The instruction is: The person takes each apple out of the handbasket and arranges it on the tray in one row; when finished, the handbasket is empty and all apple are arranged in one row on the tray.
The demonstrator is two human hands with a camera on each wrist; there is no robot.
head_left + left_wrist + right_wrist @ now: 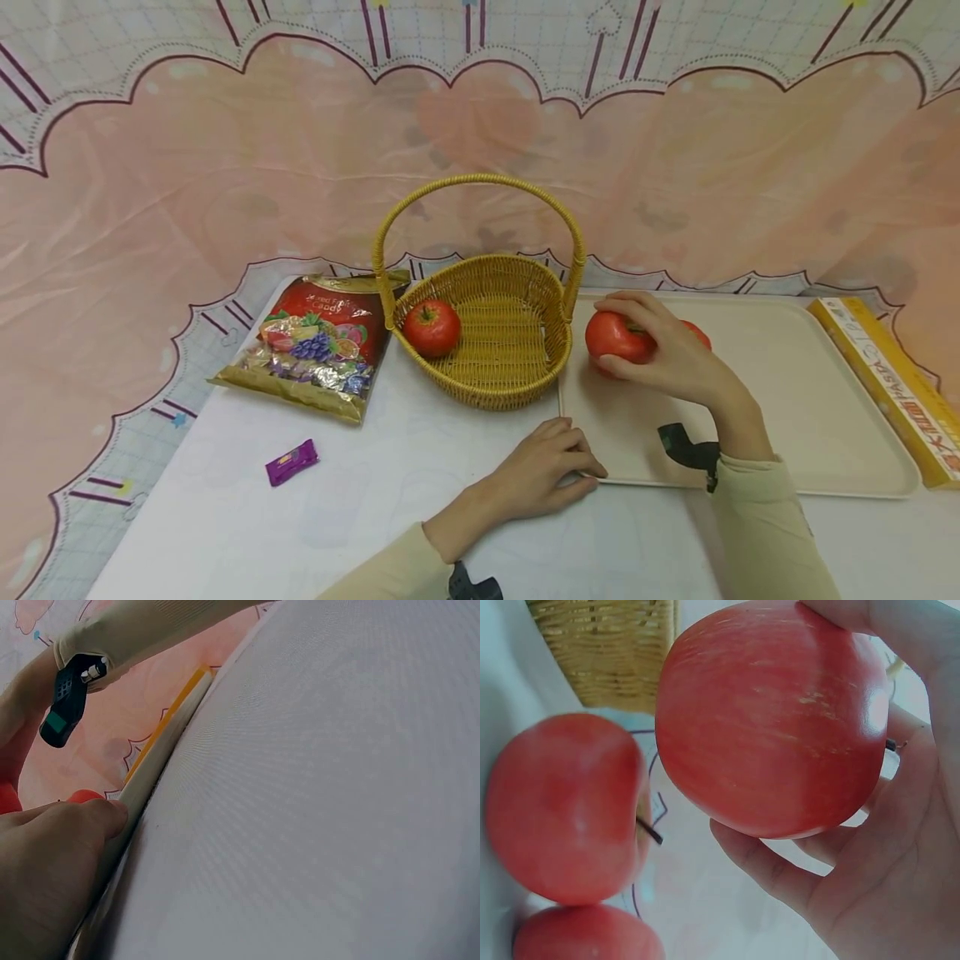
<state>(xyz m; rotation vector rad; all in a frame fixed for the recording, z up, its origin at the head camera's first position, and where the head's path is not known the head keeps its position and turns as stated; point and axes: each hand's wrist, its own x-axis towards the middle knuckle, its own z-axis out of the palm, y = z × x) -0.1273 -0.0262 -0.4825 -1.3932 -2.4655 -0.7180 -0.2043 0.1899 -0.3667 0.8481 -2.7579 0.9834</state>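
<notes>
My right hand (667, 354) grips a red apple (617, 337) over the left part of a cream tray (787, 400). In the right wrist view, thumb and fingers curl round the held apple (772, 720), and two more apples, one with a dark stem (566, 810) and one cut off by the frame (589, 937), lie beyond it. From the head, only a sliver of another apple (697, 333) shows behind that hand. My left hand (543, 467) rests at the tray's near left corner, fingers relaxed. One apple (432, 327) sits in the left side of the yellow wicker basket (498, 396).
The basket's tall handle (480, 178) arches upward. Left of it lies a red and gold bag of fruit candy (315, 342). A small purple wrapped candy (292, 462) is nearer on the white table (225, 533). A long yellow box (892, 392) borders the tray's right side.
</notes>
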